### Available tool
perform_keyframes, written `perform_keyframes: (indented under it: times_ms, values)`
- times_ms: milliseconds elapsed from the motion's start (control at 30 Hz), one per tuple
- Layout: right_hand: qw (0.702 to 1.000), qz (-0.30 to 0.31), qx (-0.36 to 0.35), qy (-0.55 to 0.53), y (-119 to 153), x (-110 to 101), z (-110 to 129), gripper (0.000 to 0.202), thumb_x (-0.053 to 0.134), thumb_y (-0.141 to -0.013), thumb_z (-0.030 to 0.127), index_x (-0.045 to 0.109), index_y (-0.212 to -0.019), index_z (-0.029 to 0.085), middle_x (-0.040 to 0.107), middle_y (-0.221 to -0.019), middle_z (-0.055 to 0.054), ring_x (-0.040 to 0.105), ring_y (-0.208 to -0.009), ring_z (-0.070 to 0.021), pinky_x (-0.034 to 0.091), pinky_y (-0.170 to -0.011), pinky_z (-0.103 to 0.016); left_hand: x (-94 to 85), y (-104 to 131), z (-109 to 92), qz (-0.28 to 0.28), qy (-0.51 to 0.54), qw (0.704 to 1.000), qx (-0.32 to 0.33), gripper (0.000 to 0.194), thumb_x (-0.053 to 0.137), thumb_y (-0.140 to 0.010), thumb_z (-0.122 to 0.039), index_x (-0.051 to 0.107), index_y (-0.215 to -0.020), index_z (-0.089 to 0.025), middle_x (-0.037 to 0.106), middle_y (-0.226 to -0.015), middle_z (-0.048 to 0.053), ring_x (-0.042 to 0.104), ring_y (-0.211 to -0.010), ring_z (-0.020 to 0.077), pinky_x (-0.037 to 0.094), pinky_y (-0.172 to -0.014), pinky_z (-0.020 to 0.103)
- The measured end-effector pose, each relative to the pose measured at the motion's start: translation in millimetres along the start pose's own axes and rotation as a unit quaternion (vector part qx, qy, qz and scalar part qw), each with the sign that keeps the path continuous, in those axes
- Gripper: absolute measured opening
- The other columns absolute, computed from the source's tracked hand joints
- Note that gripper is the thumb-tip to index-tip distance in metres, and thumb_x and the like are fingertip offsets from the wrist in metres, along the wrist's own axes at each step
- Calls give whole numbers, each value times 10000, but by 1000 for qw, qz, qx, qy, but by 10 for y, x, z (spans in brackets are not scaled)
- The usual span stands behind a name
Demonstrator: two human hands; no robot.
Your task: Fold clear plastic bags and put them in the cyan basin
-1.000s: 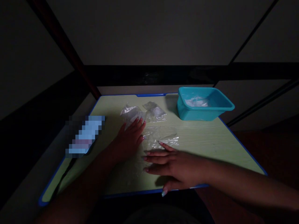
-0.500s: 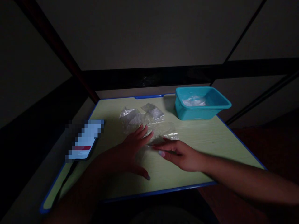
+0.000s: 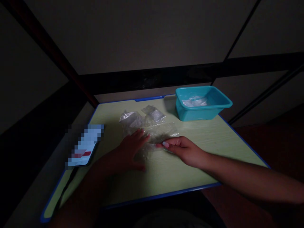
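Several clear plastic bags [image 3: 153, 114] lie crumpled and overlapping on the middle of a pale green table [image 3: 190, 172]. My left hand [image 3: 130, 148] is spread with its fingertips on the near left part of the bags, thumb apart from the fingers. To its right, my right hand [image 3: 181, 148] pinches the near edge of a clear plastic bag [image 3: 163, 131] between thumb and fingers. Part of the plastic is hidden behind the hands.
A turquoise basket [image 3: 201, 114] with clear plastic inside stands at the table's back right. On the left edge lies a lit phone [image 3: 86, 144], its screen blurred, with a dark strap or cable running towards me. A wall rises behind the table.
My right hand has closed its thumb and fingers on the bag's edge and moved slightly up. My left hand has shifted a little left. The view has shifted slightly.
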State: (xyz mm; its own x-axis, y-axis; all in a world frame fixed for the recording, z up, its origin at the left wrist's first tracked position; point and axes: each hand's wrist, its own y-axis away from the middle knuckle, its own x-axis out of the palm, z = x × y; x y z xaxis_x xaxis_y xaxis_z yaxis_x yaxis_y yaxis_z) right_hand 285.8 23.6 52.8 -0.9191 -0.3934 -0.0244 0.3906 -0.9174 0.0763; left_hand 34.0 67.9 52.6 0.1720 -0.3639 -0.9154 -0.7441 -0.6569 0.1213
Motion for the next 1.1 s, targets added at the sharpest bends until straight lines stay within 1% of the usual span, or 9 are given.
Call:
perform_keyframes:
  times_ms: [167, 433, 533, 633, 733, 800, 900, 967, 1100]
  values:
    - [996, -37, 2, -76, -32, -11, 33, 419, 709, -728, 576, 766, -888, 193, 753, -883, -47, 661, -970, -219, 393, -1031, -451, 0, 0, 1, -7, 12, 1000, -13, 743, 537, -892, -466, 180, -1519, -289, 194, -1594, 79, 200, -1457, 268, 226, -1159, 491]
    - [977, -104, 13, -185, -72, -4, 5, 376, 769, -682, 493, 757, -927, 209, 751, -989, -56, 691, -959, -240, 362, -1072, -486, -87, -9, -88, -35, 54, 997, -51, 830, 571, -822, -294, 136, -1528, -276, 271, -1572, 62, 359, -1393, 272, 336, -1114, 471]
    - [981, -95, 11, -171, -70, -11, -4, 389, 751, -701, 510, 753, -939, 202, 754, -962, -60, 680, -985, -243, 363, -1069, -478, -95, -70, -144, -86, 74, 991, -65, 742, 556, -826, -311, 257, -1505, -277, 407, -1509, 56, 429, -1348, 286, 372, -1089, 480]
    - [993, -53, -15, -109, -49, -13, 21, 401, 673, -776, 539, 739, -920, 171, 749, -881, -64, 667, -979, -231, 415, -1012, -451, -100, -123, -175, -141, 99, 983, -58, 510, 537, -856, -376, 525, -1356, -274, 593, -1352, 43, 545, -1239, 280, 419, -1050, 469]
    - [994, -10, -100, 34, 3, 1, 76, 369, 532, -903, 480, 700, -850, 157, 714, -854, -66, 649, -876, -185, 489, -866, -373, -123, -123, -175, -170, 151, 973, -31, 338, 504, -896, -400, 696, -1130, -249, 701, -1178, 48, 624, -1118, 245, 465, -1002, 425]
    - [968, 25, -181, 172, 50, 18, 116, 344, 438, -960, 383, 666, -853, 148, 681, -852, -82, 618, -816, -174, 495, -791, -351, -152, -100, -161, -175, 192, 965, -22, 312, 514, -900, -410, 729, -1046, -236, 719, -1128, 55, 639, -1085, 234, 480, -983, 404]
    - [891, 73, -268, 358, 112, 43, 150, 263, 409, -953, 287, 619, -956, 128, 656, -880, -115, 593, -844, -210, 482, -796, -394, -206, -66, -131, -128, 248, 960, -30, 296, 557, -879, -435, 736, -996, -230, 731, -1086, 52, 655, -1039, 229, 500, -949, 385]
    - [857, 93, -278, 424, 132, 52, 150, 237, 436, -932, 278, 594, -1002, 115, 655, -894, -130, 594, -875, -237, 484, -797, -412, -247, -54, -111, -85, 274, 957, -40, 302, 578, -862, -455, 737, -959, -216, 739, -1030, 52, 666, -986, 226, 516, -906, 366]
    - [833, 148, -262, 465, 129, 47, 133, 260, 489, -922, 274, 568, -1107, 110, 672, -955, -131, 615, -940, -243, 434, -951, -464, -345, -13, -99, -22, 286, 957, -41, 358, 540, -876, -489, 725, -858, -183, 721, -873, 47, 665, -861, 205, 528, -807, 329]
